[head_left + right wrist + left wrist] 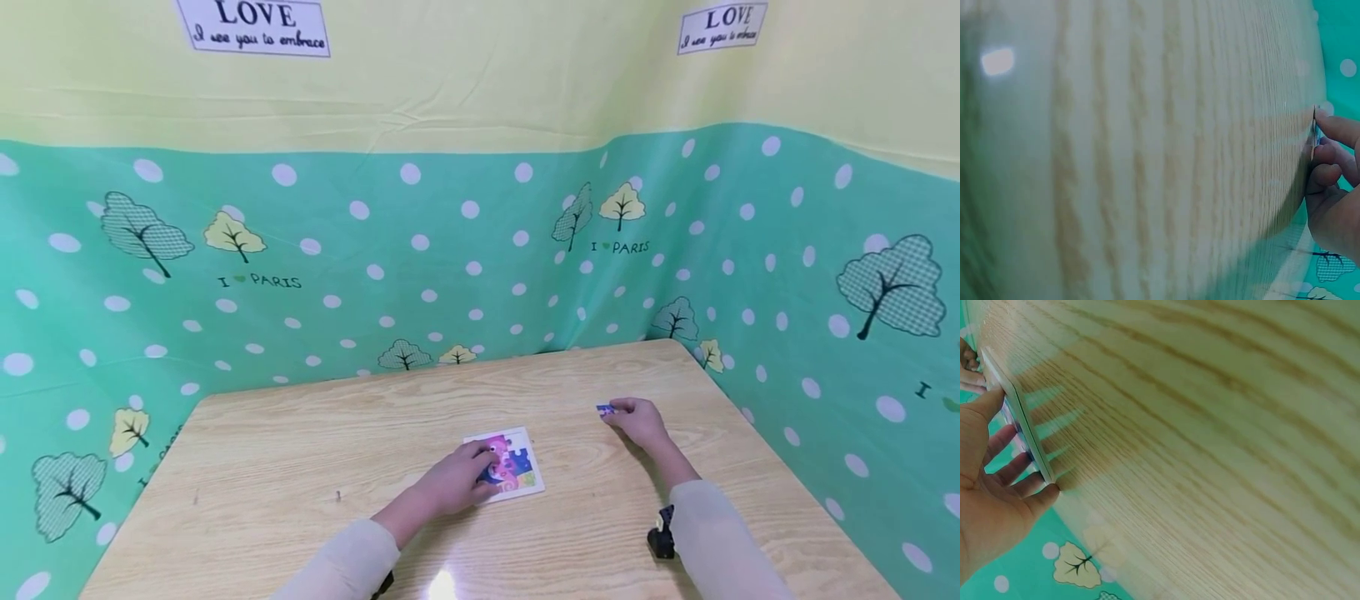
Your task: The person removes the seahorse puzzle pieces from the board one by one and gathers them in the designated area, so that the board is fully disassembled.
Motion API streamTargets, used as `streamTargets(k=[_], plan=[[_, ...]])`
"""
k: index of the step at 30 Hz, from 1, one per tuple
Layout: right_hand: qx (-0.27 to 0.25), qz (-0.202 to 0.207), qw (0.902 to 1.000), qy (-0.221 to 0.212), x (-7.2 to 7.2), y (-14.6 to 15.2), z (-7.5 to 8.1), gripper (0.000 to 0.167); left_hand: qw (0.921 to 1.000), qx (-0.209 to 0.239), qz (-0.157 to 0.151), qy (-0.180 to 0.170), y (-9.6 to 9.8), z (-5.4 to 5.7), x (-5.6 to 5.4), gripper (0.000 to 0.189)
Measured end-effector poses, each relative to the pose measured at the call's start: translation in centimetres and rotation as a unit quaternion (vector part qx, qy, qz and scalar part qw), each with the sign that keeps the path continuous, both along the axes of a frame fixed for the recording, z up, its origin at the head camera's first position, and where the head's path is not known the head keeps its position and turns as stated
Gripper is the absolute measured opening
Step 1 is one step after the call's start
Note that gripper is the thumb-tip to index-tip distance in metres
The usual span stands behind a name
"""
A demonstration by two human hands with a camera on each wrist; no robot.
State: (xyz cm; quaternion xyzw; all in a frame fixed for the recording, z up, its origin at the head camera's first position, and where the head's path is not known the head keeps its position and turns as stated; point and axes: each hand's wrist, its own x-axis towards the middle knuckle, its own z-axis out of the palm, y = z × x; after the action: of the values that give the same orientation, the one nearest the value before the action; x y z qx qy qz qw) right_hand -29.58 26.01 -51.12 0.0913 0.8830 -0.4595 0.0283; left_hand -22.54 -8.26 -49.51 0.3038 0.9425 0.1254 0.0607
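Note:
A small jigsaw puzzle (522, 462) in a white frame lies on the wooden table, with a pink cartoon figure on a blue ground. A white gap shows at its upper right. My left hand (454, 481) holds the frame's left side, its fingers spread over the picture. Thumb and little finger meet the frame's edge (1020, 419) in the left wrist view. Farther right, just over or on the table, my right hand (637, 419) pinches a small blue and pink puzzle piece (604, 410) between thumb and fingers. Edge-on, that piece looks thin in the right wrist view.
The wooden table (300, 442) reaches back to a green, white-dotted cloth (450, 250) hung behind it and along both sides. A black wrist device (662, 534) sits by the right sleeve. A light reflection shows near the table's front.

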Motion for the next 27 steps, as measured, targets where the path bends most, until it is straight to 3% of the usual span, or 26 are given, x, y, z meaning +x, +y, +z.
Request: streamTargets(k=[15, 27], plan=[[0.013, -0.001, 0.9999, 0.000, -0.09, -0.07, 0.15, 0.044, 1.0000, 0.000, 0.002, 0.004, 0.05, 0.13, 0.29, 0.052], [0.021, -0.001, 0.9993, 0.032, -0.03, -0.12, 0.01, 0.037, 1.0000, -0.002, 0.000, 0.002, 0.08, 0.07, 0.01, 0.051]])
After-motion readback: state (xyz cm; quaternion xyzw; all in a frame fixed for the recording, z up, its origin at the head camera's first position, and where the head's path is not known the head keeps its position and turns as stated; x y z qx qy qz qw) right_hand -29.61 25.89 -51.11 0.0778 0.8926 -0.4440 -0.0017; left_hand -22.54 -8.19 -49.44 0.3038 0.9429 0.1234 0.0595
